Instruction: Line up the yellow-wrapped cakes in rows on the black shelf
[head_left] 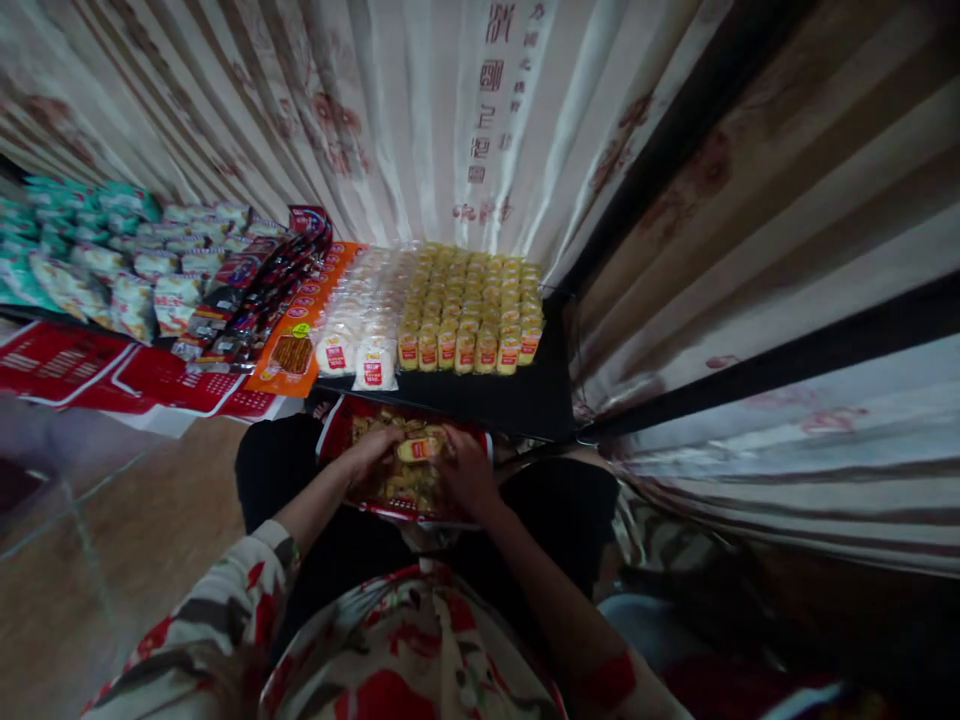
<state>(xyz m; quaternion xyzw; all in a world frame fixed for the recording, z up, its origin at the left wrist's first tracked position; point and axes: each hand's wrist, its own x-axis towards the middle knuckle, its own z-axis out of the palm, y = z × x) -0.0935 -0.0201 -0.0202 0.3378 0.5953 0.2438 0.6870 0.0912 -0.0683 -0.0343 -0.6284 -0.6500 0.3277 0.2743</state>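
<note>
A small yellow snack packet point(418, 449) with a red and orange label is held between my two hands above my lap. My left hand point(373, 450) has its fingers closed at the packet's left end. At the other end, my right hand point(466, 468) grips it with thumb and fingers. Directly beneath is a red box point(328, 437) with a pale rim, resting on my lap. Several similar yellow packets point(401, 490) lie loose inside it, partly covered by my hands.
A black table point(517, 400) carries tight rows of yellow packets point(472, 310), white packets point(375, 362), an orange bag point(292, 350), dark packs point(240, 290) and green-white bags point(75, 235). Behind hangs a pleated curtain point(420, 120). Red printed sheets point(67, 365) hang at the left.
</note>
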